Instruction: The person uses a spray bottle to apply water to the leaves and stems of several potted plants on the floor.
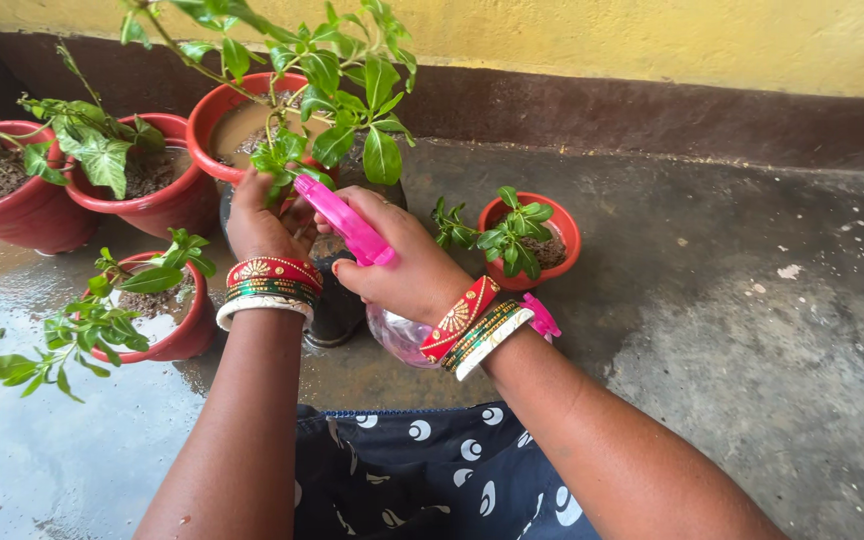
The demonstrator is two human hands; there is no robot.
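Fingers (377,225) of the right hand (407,265) are clamped on a pink spray bottle (344,220). Left hand (262,225) fingers close around green leaves (277,160) above a red pot (237,125) on the wet floor (732,330).

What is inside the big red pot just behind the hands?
The big red pot holds muddy water or wet soil and a leafy plant. The left hand and spray bottle cover its near side.

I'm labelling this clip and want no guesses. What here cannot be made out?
Head view only:
- Spray bottle: body mostly hidden behind the right hand and wrist.
- Left hand: fingertips lost among leaves.
- Dark pot: largely covered by both hands.
- Far-left red pot: cut off by the frame edge.
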